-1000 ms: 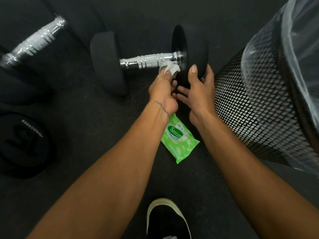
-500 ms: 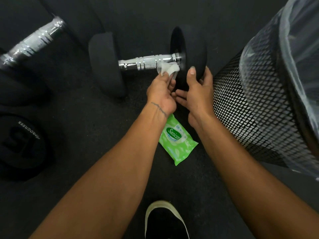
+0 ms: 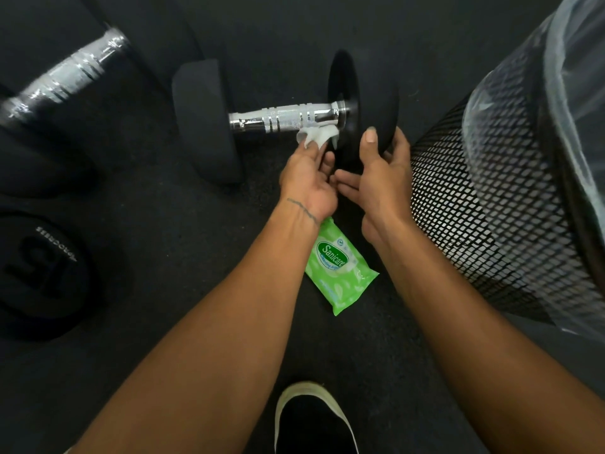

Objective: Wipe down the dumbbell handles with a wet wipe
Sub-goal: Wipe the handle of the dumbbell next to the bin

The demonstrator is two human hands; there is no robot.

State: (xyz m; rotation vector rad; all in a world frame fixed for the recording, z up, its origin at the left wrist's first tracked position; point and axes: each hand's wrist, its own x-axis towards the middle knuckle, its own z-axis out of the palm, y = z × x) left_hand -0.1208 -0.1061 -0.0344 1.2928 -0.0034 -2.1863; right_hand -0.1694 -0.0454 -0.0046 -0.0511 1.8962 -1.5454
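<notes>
A black dumbbell lies on the dark floor with its chrome handle (image 3: pixel 281 121) running left to right. My left hand (image 3: pixel 309 178) pinches a crumpled white wet wipe (image 3: pixel 316 135) against the underside of the handle, near its right end. My right hand (image 3: pixel 381 172) grips the rim of the dumbbell's right weight head (image 3: pixel 363 103), thumb up on its face. A green wet-wipe pack (image 3: pixel 339 268) lies on the floor below my hands, partly under my left wrist.
A black mesh bin (image 3: pixel 491 198) with a clear plastic liner stands close on the right. A second dumbbell's chrome handle (image 3: pixel 65 73) lies at the upper left and a black weight head marked 15 (image 3: pixel 39 273) at the left. My black shoe (image 3: pixel 314 421) is at the bottom.
The wipe in my left hand has slid a little left along the handle's underside, away from the right weight head. My right hand keeps its hold on the weight head.
</notes>
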